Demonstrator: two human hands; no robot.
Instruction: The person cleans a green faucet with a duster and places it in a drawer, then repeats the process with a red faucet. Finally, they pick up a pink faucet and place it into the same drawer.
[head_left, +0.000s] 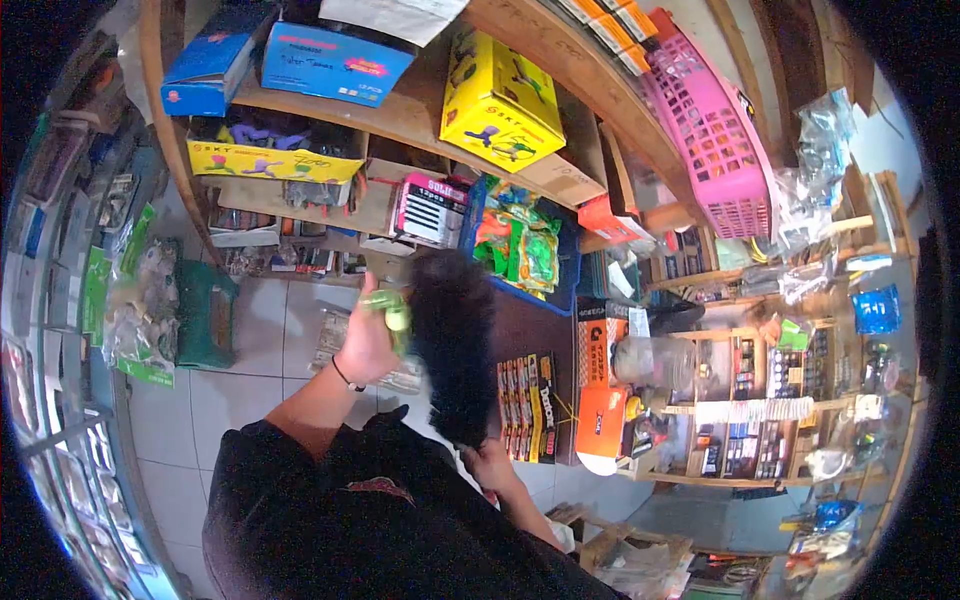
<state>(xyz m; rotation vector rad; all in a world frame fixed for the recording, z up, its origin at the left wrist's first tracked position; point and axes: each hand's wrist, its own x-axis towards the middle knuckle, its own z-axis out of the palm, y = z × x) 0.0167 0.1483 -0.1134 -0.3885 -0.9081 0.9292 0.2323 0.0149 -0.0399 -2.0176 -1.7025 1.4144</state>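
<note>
The left hand (368, 340) is clenched around the pale green plastic handle (392, 312) of a black fluffy duster (452, 345), whose bushy head stretches from near the wooden shelf edge down toward the right hand (487, 462). That hand touches the duster's lower tip; whether it is gripping cannot be told. Just right of the duster hang yellow and black card packs (528, 405) and an orange box (602, 420). A blue tray of green packets (520, 245) sits above.
</note>
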